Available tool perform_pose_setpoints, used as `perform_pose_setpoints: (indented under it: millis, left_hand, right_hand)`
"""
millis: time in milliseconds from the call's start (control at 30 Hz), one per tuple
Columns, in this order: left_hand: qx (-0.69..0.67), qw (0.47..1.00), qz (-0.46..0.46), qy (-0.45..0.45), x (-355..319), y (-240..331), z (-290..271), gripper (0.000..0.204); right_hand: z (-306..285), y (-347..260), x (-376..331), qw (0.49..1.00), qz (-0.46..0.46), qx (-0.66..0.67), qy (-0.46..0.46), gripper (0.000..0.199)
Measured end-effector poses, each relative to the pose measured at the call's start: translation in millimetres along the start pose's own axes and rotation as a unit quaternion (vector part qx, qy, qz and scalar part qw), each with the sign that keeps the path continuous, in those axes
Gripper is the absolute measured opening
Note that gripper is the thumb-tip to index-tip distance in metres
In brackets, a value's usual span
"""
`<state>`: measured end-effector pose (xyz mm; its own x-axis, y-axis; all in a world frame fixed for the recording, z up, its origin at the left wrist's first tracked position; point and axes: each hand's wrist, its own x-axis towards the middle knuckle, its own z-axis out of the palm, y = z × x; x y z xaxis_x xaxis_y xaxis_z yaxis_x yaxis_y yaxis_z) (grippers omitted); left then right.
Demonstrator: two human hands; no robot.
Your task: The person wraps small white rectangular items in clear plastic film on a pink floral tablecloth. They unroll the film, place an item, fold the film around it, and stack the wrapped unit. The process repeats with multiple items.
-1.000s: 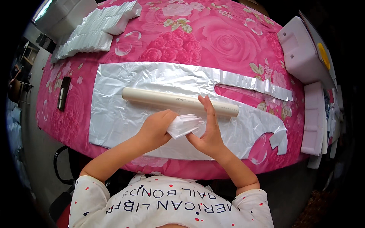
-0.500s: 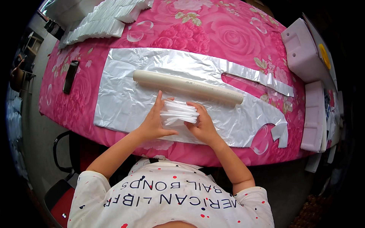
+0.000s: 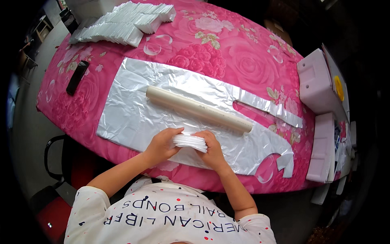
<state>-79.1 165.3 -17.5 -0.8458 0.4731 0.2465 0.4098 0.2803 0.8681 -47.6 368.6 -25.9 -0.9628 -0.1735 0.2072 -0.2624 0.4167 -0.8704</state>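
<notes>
My left hand (image 3: 161, 145) and my right hand (image 3: 209, 149) both grip a small folded bundle of white plastic bags (image 3: 189, 142), one at each end, just above the near edge of the table. Under them lies a flat stack of silvery-white plastic vest bags (image 3: 134, 110) spread over the pink flowered tablecloth (image 3: 239, 53). A long beige tube (image 3: 199, 110) rests across that stack, just beyond my hands.
Rows of folded white bags (image 3: 126, 22) lie at the far left of the table. A black phone-like thing (image 3: 77, 77) lies at the left edge. Pale pink foam blocks (image 3: 319, 87) stand at the right. A dark chair (image 3: 57, 150) sits below the table's left side.
The white piece has been folded down into a compact bundle between both hands. My hands have drawn closer together and nearer the table's front edge.
</notes>
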Motion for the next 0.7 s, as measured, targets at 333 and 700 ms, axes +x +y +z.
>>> perform_pose_setpoints:
  millis: [333,700]
  left_hand:
    - [-0.036,0.998,0.054,-0.012,50,17,-41,0.026]
    - [0.050,0.965,-0.007,0.256,302,-91,-127,0.021]
  right_hand:
    - [-40,-18,57,0.988,0.087,0.054,-0.113,0.030]
    - [-18,33,351,0.971,-0.101,-0.172,0.130,0.076]
